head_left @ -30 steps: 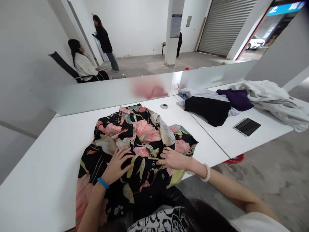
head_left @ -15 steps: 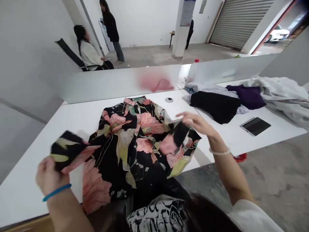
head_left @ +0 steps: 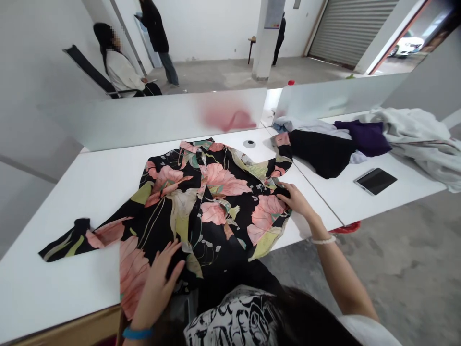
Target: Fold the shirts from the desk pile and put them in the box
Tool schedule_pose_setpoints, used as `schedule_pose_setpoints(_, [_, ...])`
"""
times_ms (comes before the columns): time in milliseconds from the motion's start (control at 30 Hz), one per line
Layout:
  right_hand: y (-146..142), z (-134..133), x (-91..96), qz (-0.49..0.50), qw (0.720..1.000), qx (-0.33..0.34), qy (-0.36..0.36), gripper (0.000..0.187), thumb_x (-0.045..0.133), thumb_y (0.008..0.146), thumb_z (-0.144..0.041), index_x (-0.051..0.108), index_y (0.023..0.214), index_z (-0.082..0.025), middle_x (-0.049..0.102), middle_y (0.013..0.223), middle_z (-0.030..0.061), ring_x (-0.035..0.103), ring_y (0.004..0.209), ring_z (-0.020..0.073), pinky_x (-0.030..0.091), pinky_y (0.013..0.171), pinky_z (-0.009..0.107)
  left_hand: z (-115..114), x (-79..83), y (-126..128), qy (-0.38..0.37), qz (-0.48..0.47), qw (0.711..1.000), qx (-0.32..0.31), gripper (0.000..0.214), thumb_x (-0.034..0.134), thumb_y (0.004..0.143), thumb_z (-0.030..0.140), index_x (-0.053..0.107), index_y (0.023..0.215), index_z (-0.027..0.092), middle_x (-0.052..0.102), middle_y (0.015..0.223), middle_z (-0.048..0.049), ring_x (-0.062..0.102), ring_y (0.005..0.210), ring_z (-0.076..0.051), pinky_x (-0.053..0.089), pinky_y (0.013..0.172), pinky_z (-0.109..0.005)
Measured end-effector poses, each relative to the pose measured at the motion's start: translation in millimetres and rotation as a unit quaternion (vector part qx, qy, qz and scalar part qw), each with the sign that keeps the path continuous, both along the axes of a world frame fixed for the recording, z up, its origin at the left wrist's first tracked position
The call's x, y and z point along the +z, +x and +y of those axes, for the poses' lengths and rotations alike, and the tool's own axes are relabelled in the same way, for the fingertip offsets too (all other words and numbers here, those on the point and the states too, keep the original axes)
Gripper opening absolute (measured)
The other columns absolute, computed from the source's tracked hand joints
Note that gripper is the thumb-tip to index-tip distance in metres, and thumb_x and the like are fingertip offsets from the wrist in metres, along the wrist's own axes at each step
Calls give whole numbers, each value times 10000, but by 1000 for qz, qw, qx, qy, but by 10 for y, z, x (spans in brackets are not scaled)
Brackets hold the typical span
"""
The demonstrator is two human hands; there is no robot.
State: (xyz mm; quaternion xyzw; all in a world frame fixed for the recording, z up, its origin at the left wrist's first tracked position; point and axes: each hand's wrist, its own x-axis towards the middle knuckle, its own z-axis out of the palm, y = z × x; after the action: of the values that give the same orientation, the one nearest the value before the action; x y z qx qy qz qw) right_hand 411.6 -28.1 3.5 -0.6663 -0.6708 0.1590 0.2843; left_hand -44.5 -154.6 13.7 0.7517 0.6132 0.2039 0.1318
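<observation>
A black shirt with pink and green flowers (head_left: 201, 202) lies spread on the white table (head_left: 54, 283). Its left sleeve (head_left: 72, 238) stretches out toward the table's left, its right sleeve (head_left: 277, 158) toward the far right. My left hand (head_left: 160, 283), with a blue wristband, rests flat on the shirt's near hem, fingers spread. My right hand (head_left: 293, 198), with a bead bracelet, lies on the shirt's right side near the armpit, fingers curled on the fabric.
A pile of clothes lies on the neighbouring desk: a black garment (head_left: 320, 154), a purple one (head_left: 367, 137) and a grey one (head_left: 421, 139). A tablet (head_left: 375, 180) sits beside them. Frosted dividers (head_left: 151, 120) run behind the table. A seated person (head_left: 120, 69) and a standing person (head_left: 154, 29) are beyond.
Both hands had lifted the folded-in sleeves and swung them outward. The sleeves now lie spread on the table, and both hands have come back down onto the shirt.
</observation>
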Motion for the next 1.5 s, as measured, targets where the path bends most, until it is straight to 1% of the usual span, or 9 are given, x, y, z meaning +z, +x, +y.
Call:
schedule_pose_setpoints(233, [-21,-759,375,-7,993,31,-113,325,345,933,-329,578,1130,-220,660,723,16,602,581,164,481,592,273,65,-273,42,-19,120,989,-82,481,350,931,371,428,1374,200,433,1437,-95,319,1364,-273,334,1065,-529])
schedule_pose_setpoints(400, [-202,-1332,266,-149,988,-36,18,332,348,919,-272,629,1057,-163,659,921,145,643,836,253,524,739,390,-170,-262,7,60,159,980,-108,596,493,858,456,402,1396,215,365,1477,-117,254,1386,-326,363,1032,-544])
schedule_pose_setpoints(567, [-902,-1415,99,-181,950,252,30,531,581,860,-329,456,1366,-230,412,1436,132,345,1345,313,388,1034,499,-305,-244,75,100,205,959,-169,744,609,779,416,319,1439,229,285,1511,-132,227,1391,-354,350,1031,-561])
schedule_pose_setpoints(733, [-1096,-1286,58,-199,931,305,15,394,575,882,-276,565,1275,-300,467,1410,87,328,1351,342,286,1054,622,-297,-110,20,66,187,965,-174,462,469,784,96,569,1218,218,527,1360,-73,479,1252,-245,384,1048,-455])
schedule_pose_setpoints(1033, [-1268,-1481,412,-16,920,373,116,357,461,941,-248,552,1280,-312,578,1296,21,443,1296,227,320,1091,547,-337,135,76,-24,115,992,-45,452,356,816,144,596,1187,241,579,1293,-48,643,902,-209,510,694,-318])
schedule_pose_setpoints(1167, [-1581,-1661,222,44,913,390,115,363,449,947,-264,534,1295,-324,598,1274,2,476,1268,187,339,1098,471,-343,306,200,105,56,989,84,304,448,897,388,682,930,197,704,899,-40,632,844,-194,465,742,-281])
schedule_pose_setpoints(1300, [-1817,-1723,-127,60,922,377,66,325,516,918,-308,607,1224,-247,577,1300,73,402,1323,248,236,1128,520,-389,652,450,245,-30,937,248,426,463,897,485,671,956,119,692,858,-26,605,784,-133,434,741,-240])
schedule_pose_setpoints(1400, [-1938,-1769,-213,184,903,387,36,349,525,908,-364,611,1214,-219,544,1335,91,359,1349,254,202,1142,509,-443,808,673,224,-88,948,210,502,397,919,487,631,1052,63,681,889,-28,600,844,-127,426,785,-253])
schedule_pose_setpoints(1500, [-2063,-1826,-166,430,841,323,-58,409,427,920,-487,589,1218,-258,606,1237,63,542,1190,218,401,1043,452,-570,736,797,121,-150,975,112,472,404,912,491,587,1148,124,706,861,-23,638,825,-136,457,748,-248])
